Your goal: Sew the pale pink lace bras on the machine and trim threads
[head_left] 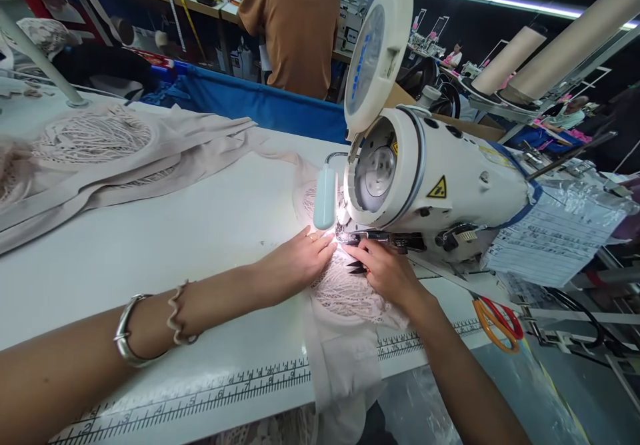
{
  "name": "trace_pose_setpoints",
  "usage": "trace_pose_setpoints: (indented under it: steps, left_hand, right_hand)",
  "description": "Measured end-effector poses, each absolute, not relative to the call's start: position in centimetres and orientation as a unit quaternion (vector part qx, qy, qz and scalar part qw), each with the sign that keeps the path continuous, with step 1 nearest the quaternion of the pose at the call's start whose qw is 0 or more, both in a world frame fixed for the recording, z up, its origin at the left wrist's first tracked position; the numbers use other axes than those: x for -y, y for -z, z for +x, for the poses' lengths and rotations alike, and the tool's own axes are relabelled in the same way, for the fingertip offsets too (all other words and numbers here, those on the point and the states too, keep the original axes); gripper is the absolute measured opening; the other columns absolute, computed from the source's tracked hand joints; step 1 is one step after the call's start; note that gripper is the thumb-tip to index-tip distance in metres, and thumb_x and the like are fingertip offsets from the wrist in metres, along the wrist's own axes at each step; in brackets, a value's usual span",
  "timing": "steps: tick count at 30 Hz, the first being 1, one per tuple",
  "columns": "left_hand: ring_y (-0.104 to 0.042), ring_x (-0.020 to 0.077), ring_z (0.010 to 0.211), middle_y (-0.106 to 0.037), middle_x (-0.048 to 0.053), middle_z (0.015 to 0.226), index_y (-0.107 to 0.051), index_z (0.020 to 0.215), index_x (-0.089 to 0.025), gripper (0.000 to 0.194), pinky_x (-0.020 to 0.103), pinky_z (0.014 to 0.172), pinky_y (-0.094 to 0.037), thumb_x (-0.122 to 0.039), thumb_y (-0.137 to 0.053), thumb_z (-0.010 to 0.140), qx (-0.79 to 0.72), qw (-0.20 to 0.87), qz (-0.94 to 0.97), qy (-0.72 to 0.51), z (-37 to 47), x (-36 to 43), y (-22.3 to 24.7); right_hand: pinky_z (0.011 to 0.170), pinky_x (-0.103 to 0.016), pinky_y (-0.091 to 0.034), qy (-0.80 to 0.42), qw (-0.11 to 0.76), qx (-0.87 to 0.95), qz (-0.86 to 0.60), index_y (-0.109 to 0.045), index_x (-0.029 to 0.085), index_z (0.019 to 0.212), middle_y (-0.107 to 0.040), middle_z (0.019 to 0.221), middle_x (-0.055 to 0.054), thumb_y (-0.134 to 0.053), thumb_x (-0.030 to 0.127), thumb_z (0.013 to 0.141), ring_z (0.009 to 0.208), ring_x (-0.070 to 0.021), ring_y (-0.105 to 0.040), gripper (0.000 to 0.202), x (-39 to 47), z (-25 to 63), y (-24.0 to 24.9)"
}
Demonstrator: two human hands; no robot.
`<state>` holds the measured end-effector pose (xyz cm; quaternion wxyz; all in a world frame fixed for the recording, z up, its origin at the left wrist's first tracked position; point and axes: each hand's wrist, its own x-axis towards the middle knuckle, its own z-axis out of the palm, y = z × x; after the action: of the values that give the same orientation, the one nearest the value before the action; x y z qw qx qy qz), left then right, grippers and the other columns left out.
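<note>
Under the needle of a white sewing machine [450, 172] lies a pale pink lace-patterned fabric piece [345, 295]. My left hand [305, 257] rests flat on it, left of the presser foot, fingers stretched toward the needle. My right hand [385, 268] is on the other side, its fingertips at the fabric near the foot. Dark pointed blades of thread snips [357, 268] stick out from under my right hand; their handles are hidden in the palm. A small lamp [325, 198] lights the needle area. The fabric's plain end hangs over the table's front edge.
More pale lace garment pieces [95, 138] lie at the table's left. A printed ruler strip [220, 398] runs along the front edge. Orange-and-red-handled scissors [495, 325] lie right of my forearm. Beyond a blue cloth bin [260, 108], a person in brown [297, 28] sits.
</note>
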<state>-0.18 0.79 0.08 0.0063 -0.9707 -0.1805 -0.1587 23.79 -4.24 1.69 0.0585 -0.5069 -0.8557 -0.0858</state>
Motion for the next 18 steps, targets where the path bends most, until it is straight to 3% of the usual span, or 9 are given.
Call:
trace_pose_setpoints:
  steps: [5,10,14,18]
  left_hand:
    - [-0.062,0.0255,0.12,-0.062,0.018,0.137,-0.052,0.134,-0.01,0.042,0.048,0.101,-0.048,0.0,-0.035,0.097,0.164,-0.018,-0.976,0.14,-1.3,-2.8,-0.8]
    - [-0.066,0.0247,0.097,-0.071,0.016,0.112,-0.062,0.116,-0.009,0.042,0.046,0.091,-0.05,0.007,-0.032,0.091,0.209,-0.013,-0.964,0.164,-0.3,-1.7,-1.7]
    - [-0.062,0.0211,0.097,-0.067,0.014,0.11,-0.06,0.111,-0.011,0.03,0.036,0.081,-0.055,-0.003,-0.035,0.097,0.237,-0.131,-0.928,0.256,1.2,1.7,-1.2]
    - [-0.059,0.0243,0.103,-0.065,0.016,0.112,-0.061,0.106,-0.01,0.024,0.043,0.089,-0.054,-0.009,-0.039,0.099,0.203,-0.138,-0.935,0.257,1.1,2.4,-0.7]
  right_hand:
    - [0.054,-0.024,-0.038,0.079,0.073,0.853,-0.512,-0.069,0.028,0.12,-0.068,0.09,-0.001,-0.042,-0.005,0.076,0.073,-0.0153,-0.059,0.06,4.3,23.6,-1.5]
    - [0.054,-0.024,-0.039,0.069,0.094,0.855,-0.506,-0.069,0.026,0.12,-0.067,0.086,-0.002,-0.042,-0.007,0.077,0.074,-0.0159,-0.06,0.061,4.2,23.4,-1.3]
    - [0.061,-0.022,-0.044,0.027,0.097,0.855,-0.509,-0.07,0.027,0.121,-0.066,0.089,-0.002,-0.042,-0.007,0.076,0.077,-0.0155,-0.06,0.063,4.1,23.7,-1.3]
    - [0.067,-0.023,-0.047,0.013,0.122,0.857,-0.501,-0.071,0.027,0.12,-0.068,0.096,-0.003,-0.043,-0.004,0.082,0.08,-0.0155,-0.062,0.056,4.1,24.2,-0.9]
